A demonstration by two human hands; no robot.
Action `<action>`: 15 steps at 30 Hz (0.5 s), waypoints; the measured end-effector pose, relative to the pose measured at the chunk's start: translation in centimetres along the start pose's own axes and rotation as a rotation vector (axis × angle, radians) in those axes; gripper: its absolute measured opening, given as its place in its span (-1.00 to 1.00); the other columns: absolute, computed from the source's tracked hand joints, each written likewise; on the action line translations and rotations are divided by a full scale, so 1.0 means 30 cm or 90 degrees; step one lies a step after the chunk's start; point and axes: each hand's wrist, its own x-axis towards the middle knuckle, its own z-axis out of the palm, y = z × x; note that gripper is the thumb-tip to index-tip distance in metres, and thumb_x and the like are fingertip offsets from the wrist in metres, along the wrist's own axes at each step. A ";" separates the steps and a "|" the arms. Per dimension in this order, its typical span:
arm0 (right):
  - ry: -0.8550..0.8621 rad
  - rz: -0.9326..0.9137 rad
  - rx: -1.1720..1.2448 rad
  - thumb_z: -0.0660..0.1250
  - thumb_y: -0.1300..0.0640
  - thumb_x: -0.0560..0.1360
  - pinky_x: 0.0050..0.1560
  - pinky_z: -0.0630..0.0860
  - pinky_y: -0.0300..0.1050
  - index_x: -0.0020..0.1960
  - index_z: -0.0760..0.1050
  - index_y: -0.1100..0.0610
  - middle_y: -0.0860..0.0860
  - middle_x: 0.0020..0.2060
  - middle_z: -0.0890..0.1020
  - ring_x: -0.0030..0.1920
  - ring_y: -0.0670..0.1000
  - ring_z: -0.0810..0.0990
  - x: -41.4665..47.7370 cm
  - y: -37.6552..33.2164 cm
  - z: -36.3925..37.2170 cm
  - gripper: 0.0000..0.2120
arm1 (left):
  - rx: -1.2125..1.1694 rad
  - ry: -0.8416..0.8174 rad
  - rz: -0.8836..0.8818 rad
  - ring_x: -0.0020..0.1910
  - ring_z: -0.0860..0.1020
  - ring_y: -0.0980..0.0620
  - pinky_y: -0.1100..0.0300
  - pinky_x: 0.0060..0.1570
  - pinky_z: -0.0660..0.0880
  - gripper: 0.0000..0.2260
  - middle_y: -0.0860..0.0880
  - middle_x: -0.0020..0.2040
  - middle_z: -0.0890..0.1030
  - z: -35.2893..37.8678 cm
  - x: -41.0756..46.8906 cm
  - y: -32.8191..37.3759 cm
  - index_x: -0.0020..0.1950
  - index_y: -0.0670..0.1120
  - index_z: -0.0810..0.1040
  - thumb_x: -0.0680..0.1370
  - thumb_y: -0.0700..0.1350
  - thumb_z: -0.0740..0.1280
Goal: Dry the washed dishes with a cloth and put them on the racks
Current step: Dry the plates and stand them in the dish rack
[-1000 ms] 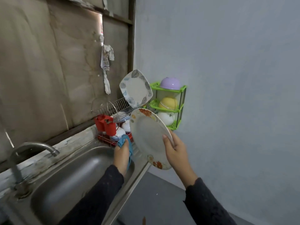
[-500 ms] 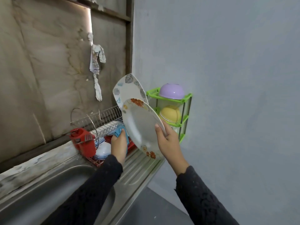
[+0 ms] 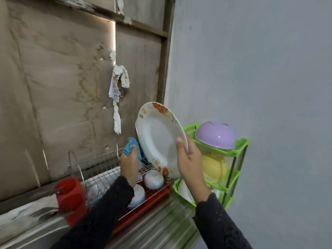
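White floral plate [image 3: 159, 139] in right hand [image 3: 190, 159], no legible writing

Far wall on left: stained brown board panels [image 3: 62, 90], creased, water-marked, framed by dark wooden battens [image 3: 162, 65]. Narrow vertical gap between boards [image 3: 113, 38] lets in bright daylight. Crumpled white paper scrap [image 3: 119, 83] hangs beside gap. Right: plain pale blue-grey plastered wall [image 3: 260, 69], evenly lit. Near bottom: ribbed stainless steel drainboard [image 3: 158, 229].
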 end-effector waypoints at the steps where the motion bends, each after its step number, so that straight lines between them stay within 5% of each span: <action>1: -0.004 0.000 0.005 0.22 0.10 0.69 0.27 0.56 0.11 0.33 0.51 -0.14 -0.11 0.20 0.64 0.25 -0.10 0.59 0.022 0.020 0.010 -0.73 | 0.004 0.024 0.000 -0.05 0.52 -0.09 0.06 -0.08 0.48 -0.68 -0.15 0.02 0.57 0.000 0.016 -0.005 0.28 -0.17 0.50 0.66 0.01 0.21; 5: -0.044 0.014 0.022 0.19 0.12 0.70 0.24 0.58 0.04 0.30 0.50 -0.13 -0.15 0.15 0.63 0.20 -0.15 0.59 0.115 0.107 0.074 -0.74 | 0.007 0.121 -0.004 0.08 0.54 -0.16 -0.03 0.14 0.49 -0.66 -0.19 0.17 0.57 -0.026 0.105 -0.036 0.37 -0.20 0.44 0.67 -0.04 0.20; 9: -0.090 0.009 0.029 0.17 0.17 0.70 0.14 0.52 -0.27 0.27 0.49 -0.12 -0.17 0.11 0.61 0.16 -0.24 0.57 0.183 0.185 0.148 -0.73 | 0.000 0.187 -0.018 0.15 0.55 -0.14 -0.10 0.27 0.45 -0.69 -0.15 0.17 0.58 -0.060 0.169 -0.045 0.35 -0.14 0.46 0.67 -0.02 0.21; 15: -0.170 0.036 0.011 0.15 0.10 0.70 0.33 0.47 -0.11 0.45 0.46 0.07 -0.02 0.27 0.58 0.29 -0.06 0.52 0.313 0.310 0.285 -0.65 | 0.014 0.253 -0.016 0.15 0.53 -0.13 -0.11 0.30 0.45 -0.88 -0.05 0.04 0.56 -0.054 0.222 -0.041 0.16 -0.01 0.45 0.67 -0.03 0.19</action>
